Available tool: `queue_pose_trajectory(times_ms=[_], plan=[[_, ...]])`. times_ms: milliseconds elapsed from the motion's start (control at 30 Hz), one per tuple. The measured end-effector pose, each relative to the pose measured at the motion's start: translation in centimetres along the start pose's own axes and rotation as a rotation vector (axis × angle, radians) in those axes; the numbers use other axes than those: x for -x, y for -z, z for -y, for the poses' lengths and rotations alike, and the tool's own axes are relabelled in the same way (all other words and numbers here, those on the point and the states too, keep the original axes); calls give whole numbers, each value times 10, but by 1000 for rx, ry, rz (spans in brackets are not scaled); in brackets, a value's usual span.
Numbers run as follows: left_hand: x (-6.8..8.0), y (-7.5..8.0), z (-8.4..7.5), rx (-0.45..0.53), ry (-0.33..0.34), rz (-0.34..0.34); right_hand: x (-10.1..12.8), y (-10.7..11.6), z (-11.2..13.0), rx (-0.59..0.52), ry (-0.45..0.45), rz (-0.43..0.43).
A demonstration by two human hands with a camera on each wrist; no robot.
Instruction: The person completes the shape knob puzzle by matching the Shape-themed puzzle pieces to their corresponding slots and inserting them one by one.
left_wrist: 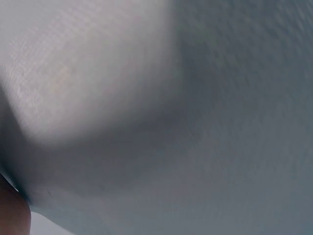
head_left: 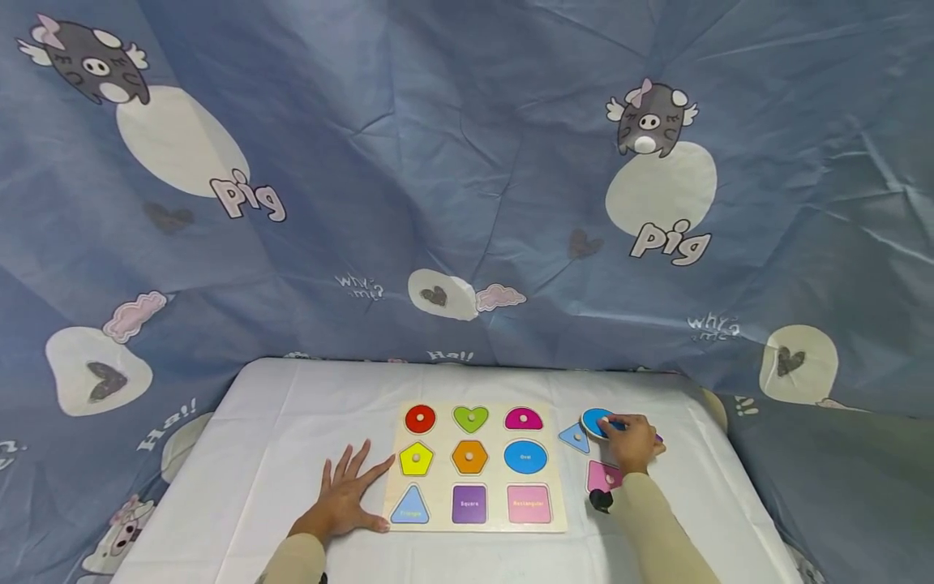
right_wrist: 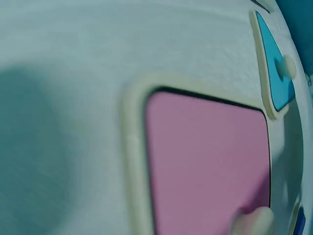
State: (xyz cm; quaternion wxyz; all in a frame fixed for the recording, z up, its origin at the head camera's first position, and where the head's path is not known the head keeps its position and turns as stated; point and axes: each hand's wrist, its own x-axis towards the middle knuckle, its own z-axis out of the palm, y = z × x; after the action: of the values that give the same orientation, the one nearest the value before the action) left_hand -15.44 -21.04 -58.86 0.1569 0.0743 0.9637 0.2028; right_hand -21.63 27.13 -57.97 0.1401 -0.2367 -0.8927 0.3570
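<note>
A wooden shape puzzle board [head_left: 438,527] lies on the white-covered table. My left hand [head_left: 341,496] spreads its fingers flat beside it, with index fingertip and thumb at the board's left edge. To the right of the board, my right hand [head_left: 631,442] pinches the knob of a blue oval puzzle piece [head_left: 593,418]. Close by lie a light blue triangle piece [head_left: 573,438] and a pink rectangle piece [right_wrist: 205,147], both knobbed. A purple piece [head_left: 659,439] is mostly hidden behind the right hand. The left wrist view shows mainly blurred pale cloth.
Knobbed pieces sit in the board: a red circle [head_left: 419,419], green heart [head_left: 470,419], magenta semicircle [head_left: 524,419], yellow pentagon [head_left: 416,460] and orange hexagon [head_left: 469,457]. Labelled oval, triangle, square and rectangle recesses show their printed floors. A blue patterned curtain [head_left: 467,203] hangs behind the table.
</note>
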Motion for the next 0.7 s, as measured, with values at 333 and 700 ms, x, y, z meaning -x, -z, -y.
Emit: queue_pose_trajectory(times_ms=[333, 700], plan=[[2, 2, 3, 3, -9, -3, 16, -5, 4, -94, 115, 34], [-2, -2, 3, -9, -11, 0, 34, -9, 13, -135, 160, 83]])
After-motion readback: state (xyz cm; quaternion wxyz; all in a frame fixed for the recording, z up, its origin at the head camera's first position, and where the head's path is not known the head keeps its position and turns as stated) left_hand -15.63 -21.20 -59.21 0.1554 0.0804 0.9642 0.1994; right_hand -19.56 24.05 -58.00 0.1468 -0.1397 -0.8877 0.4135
